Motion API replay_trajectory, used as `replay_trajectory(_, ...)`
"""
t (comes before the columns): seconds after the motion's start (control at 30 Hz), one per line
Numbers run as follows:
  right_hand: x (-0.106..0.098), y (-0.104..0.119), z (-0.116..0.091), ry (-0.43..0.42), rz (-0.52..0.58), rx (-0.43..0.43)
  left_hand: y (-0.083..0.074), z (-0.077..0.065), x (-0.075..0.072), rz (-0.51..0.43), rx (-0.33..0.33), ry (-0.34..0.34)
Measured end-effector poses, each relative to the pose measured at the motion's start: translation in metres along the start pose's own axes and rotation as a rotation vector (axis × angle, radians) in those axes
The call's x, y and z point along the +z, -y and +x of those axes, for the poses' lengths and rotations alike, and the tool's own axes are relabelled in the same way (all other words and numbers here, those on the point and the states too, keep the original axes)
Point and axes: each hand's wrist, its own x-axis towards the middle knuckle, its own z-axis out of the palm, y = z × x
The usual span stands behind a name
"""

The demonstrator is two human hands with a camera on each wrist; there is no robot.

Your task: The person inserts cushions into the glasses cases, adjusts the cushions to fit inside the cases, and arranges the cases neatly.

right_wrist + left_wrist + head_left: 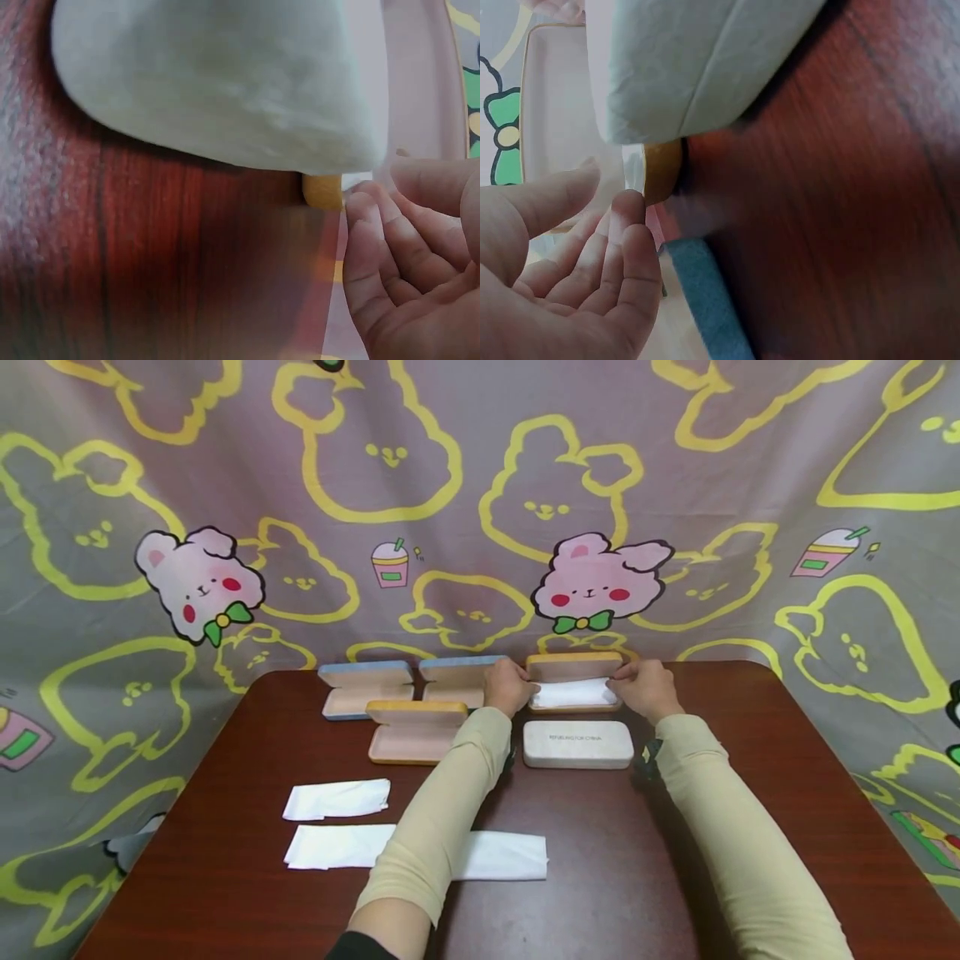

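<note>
In the head view a folded white cloth (574,692) lies in an open yellow eyeglass case (574,658) at the back of the table. My left hand (508,687) pinches the cloth's left end, and my right hand (649,688) pinches its right end. In the left wrist view the thumb and fingertips of my left hand (577,262) are at the case's edge. The right wrist view has my right hand (420,255) at the other end, fingers bent beside a bit of white cloth. Just in front lies a closed white eyeglass case (577,745), partly blocking both wrist views.
Two open blue cases (366,673) stand at the back left, the second one (463,668) partly behind my left hand. Another open yellow case (417,712) sits before them. Several folded white cloths (337,800) lie front left, some under my left forearm. A patterned curtain (465,527) hangs behind.
</note>
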Motion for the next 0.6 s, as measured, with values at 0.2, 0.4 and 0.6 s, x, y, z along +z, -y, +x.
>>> replay_trajectory(0.2, -0.008, -0.006, 0.001, -0.026, 0.046, 0.061, -0.001, 0.001, -0.006, 0.047, 0.029, -0.014)
replay_trajectory(0.4, -0.012, -0.003, 0.002, 0.04, 0.275, 0.267, 0.0, 0.003, -0.009, -0.04, -0.008, 0.043)
replay_trajectory(0.6, -0.017, 0.006, 0.002, 0.241, 0.333, 0.394, 0.002, 0.006, -0.007, -0.333, -0.164, 0.094)
